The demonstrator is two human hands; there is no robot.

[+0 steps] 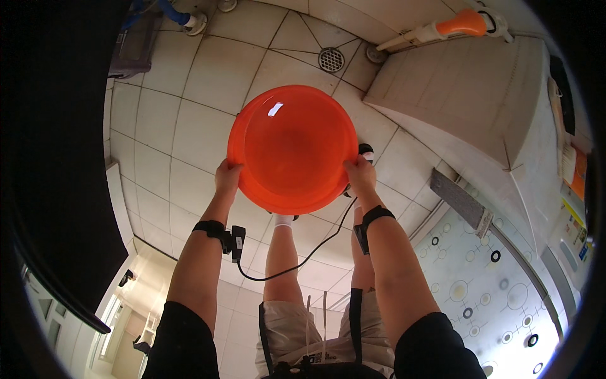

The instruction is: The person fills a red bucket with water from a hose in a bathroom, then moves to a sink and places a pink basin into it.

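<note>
A round orange-red plastic basin (293,148) is held out in front of me over the tiled floor. My left hand (228,177) is closed on the left side of its rim, thumb on top. Opposite it, my right hand (360,175) grips the right side of the rim. A small bright reflection shows inside the basin; I cannot tell whether it holds water. Black bands with small devices circle both forearms, and a black cable (297,270) hangs from the left device toward the right hand. The fingers under the rim are hidden.
To the right stands a white box-shaped appliance (467,95), with a grey flat mop (461,201) and a circle-patterned panel (480,284) nearer me. A round floor drain (331,59) lies beyond the basin. A blue hose (173,12) and a dark bin-like container (134,47) are at far left.
</note>
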